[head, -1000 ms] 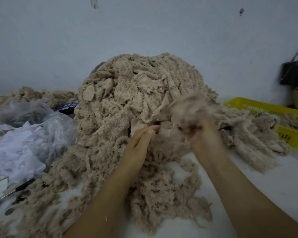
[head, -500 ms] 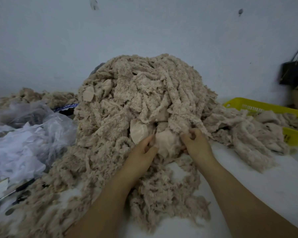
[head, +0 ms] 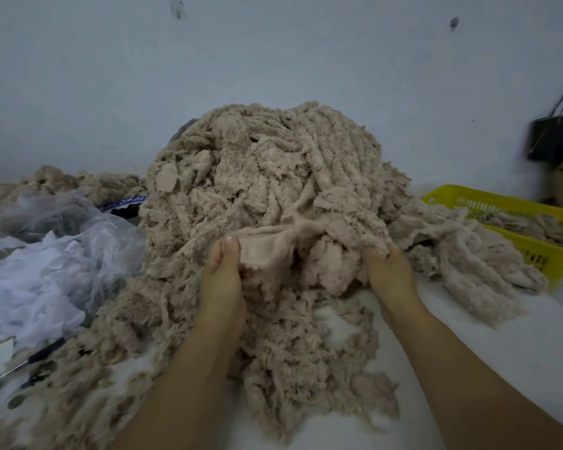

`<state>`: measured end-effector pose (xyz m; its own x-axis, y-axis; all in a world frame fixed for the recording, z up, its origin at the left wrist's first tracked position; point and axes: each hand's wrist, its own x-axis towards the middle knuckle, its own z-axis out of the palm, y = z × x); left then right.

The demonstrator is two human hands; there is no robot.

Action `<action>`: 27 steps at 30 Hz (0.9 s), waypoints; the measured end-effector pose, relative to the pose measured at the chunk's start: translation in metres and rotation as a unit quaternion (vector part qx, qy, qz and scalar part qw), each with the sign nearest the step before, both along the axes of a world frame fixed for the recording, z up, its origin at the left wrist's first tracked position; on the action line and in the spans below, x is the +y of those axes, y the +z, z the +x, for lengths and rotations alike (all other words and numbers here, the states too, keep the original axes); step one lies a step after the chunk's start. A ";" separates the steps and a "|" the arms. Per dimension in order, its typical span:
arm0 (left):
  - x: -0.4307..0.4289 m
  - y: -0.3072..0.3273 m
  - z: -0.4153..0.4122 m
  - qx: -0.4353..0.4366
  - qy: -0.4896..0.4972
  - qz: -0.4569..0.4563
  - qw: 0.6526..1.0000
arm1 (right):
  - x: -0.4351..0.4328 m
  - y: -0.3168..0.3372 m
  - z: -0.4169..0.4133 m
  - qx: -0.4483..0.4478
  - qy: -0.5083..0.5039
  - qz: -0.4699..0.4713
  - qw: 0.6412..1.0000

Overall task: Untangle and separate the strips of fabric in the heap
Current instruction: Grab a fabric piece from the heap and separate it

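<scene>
Head cam: both my hands are at the foot of the heap (head: 267, 177), on the side facing me. My left hand (head: 221, 274) pinches one end of a smooth pale strip (head: 264, 251), thumb on top. My right hand (head: 390, 274) grips the bunched fabric at the other end, fingers curled into it and mostly hidden. The strip is stretched between them and still runs back into the heap, so it isn't free yet.

Progress, my estimate: early.
- The heap is tall and dense and holds most of the material.
- A bundle (head: 462, 254) drapes off the heap's right side toward the yellow basket (head: 540, 254). The basket has some beige fabric in it, probably sorted output.
- Loose scraps (head: 306, 368) lie on the table in front of the heap, between my forearms.
- A smaller beige pile (head: 78, 183) sits at back left. I can't tell if it's sorted or raw.
- Left to do: nearly the whole heap.

Surface: a white table (head: 501, 352), bare on the right near me. On the left are clear plastic bags (head: 46, 271) with white material inside. A dark-handled tool (head: 43, 350) lies at the left edge, but it's too blurred to identify.

Room: a plain pale wall (head: 273, 60) stands right behind the heap, with a couple of marks high up. A dark bag (head: 556, 138) hangs at the far right.
</scene>
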<state>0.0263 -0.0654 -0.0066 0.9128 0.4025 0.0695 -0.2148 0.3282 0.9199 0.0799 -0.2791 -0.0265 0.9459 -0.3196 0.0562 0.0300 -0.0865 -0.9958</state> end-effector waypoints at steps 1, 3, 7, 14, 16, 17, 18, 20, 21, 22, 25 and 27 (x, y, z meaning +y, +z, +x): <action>0.003 0.002 0.000 0.009 0.007 -0.030 0.999 | 0.000 -0.001 0.000 0.001 -0.002 0.011 1.000; 0.008 0.004 -0.001 0.007 -0.002 -0.091 0.996 | 0.006 -0.001 -0.004 -0.003 0.012 -0.006 1.000; 0.018 0.006 -0.004 -0.038 -0.123 -0.215 0.968 | 0.013 -0.001 -0.011 -0.095 0.017 -0.074 0.993; -0.001 0.004 -0.007 0.033 -0.212 -0.066 0.974 | -0.009 -0.002 0.004 -0.063 0.030 -0.093 0.993; -0.001 0.004 -0.009 0.052 -0.211 0.000 0.976 | -0.002 -0.004 0.003 -0.031 0.098 -0.104 0.989; -0.001 0.004 -0.010 0.059 -0.194 0.044 0.978 | 0.001 -0.005 0.002 -0.018 0.106 -0.136 0.985; -0.002 0.003 -0.009 0.063 -0.171 0.105 0.978 | 0.004 -0.005 0.001 -0.020 0.096 -0.162 0.982; -0.006 0.000 -0.010 0.077 -0.126 0.248 0.958 | 0.011 -0.002 -0.007 -0.077 0.031 -0.172 0.981; -0.008 -0.001 -0.011 0.079 -0.111 0.299 0.944 | 0.013 0.003 -0.013 -0.142 -0.002 -0.169 0.975; -0.011 -0.002 -0.012 0.078 -0.110 0.324 0.937 | 0.017 0.011 -0.022 -0.221 -0.023 -0.179 0.958; -0.012 -0.001 -0.012 0.069 -0.172 0.250 0.950 | 0.040 0.028 -0.048 -0.333 0.087 -0.298 0.890; -0.008 0.003 -0.011 0.059 -0.200 0.143 0.967 | 0.060 0.024 -0.061 -0.275 0.254 -0.397 0.838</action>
